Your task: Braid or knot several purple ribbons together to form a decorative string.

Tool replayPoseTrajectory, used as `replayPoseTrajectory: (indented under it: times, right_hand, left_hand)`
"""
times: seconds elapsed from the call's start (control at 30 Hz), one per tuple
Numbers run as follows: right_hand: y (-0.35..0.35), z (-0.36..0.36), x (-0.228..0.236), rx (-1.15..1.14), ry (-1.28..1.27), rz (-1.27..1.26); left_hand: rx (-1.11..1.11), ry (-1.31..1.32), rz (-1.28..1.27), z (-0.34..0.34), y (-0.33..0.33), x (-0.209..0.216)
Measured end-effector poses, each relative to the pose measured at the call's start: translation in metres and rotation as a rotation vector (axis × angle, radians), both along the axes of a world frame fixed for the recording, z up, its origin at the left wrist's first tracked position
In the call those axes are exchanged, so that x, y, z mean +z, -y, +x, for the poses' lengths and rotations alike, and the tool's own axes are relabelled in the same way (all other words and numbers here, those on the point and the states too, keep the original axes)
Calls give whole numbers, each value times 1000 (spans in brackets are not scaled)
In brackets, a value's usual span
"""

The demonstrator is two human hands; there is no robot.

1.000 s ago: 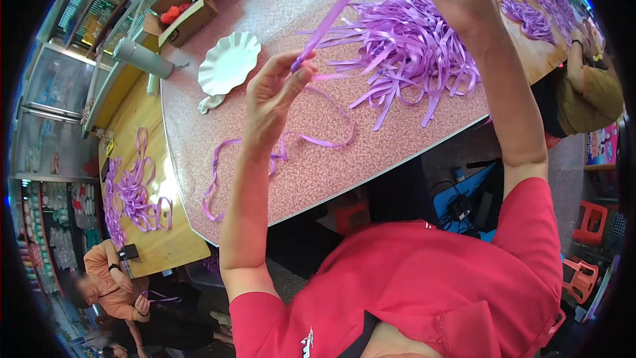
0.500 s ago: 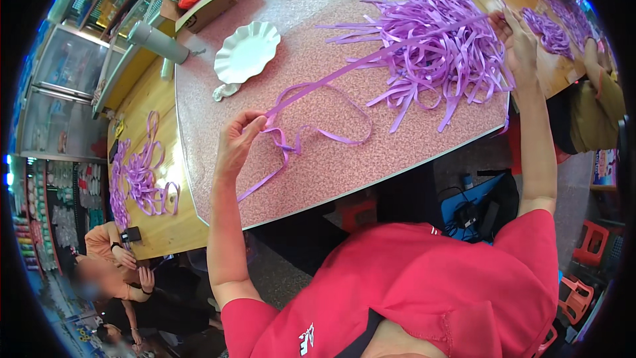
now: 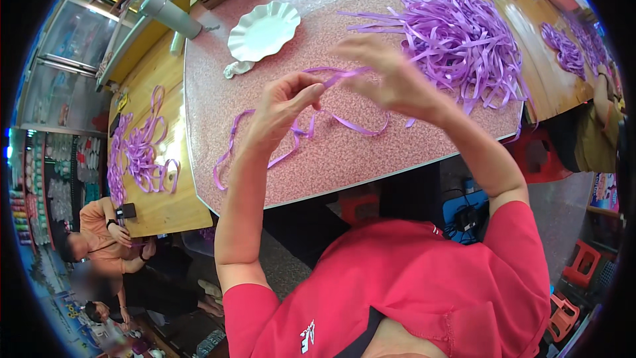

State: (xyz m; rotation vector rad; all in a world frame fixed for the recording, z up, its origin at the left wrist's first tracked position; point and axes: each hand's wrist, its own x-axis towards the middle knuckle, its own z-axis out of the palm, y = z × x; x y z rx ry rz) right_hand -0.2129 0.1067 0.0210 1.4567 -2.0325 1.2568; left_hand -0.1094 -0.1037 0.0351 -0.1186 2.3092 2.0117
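A narrow purple ribbon is pinched between the thumb and forefinger of the left hand, above the middle of the pink speckled table covering. The right hand is held just to the right of it, blurred, with its fingers apparently spread; whether any ribbon is grasped there cannot be told. By its sheen and loose curls, the ribbon is judged to be very light, limp and rather slippery, not fragile but easily creased or twisted; it is best taken flat across its width, close to an end or beside a bend, between fingertip and thumb. A slack purple length is seen looped on the covering below the hands; its link to the pinched piece is hidden by the left hand and forearm. In the ribbon heap at far right, single strands are hard to separate by eye, and part of its left edge is covered by the right hand.
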Motion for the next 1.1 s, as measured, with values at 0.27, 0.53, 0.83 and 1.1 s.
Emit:
replayPoseTrajectory:
  times: [0.27, 0.53, 0.83, 1.1]
  right_hand:
    - [12, 7, -6, 187, 597, 38]
    - [8, -3, -21, 73, 164, 137]
    - [28, 13, -15, 370, 990, 83]
    - [33, 13, -23, 270, 756, 65]
  left_hand:
    - [-4, 93, 97, 10, 24, 0]
    - [5, 132, 220, 8, 18, -15]
    - [22, 127, 172, 15, 11, -3]
    - [55, 108, 112, 18, 5, -4]
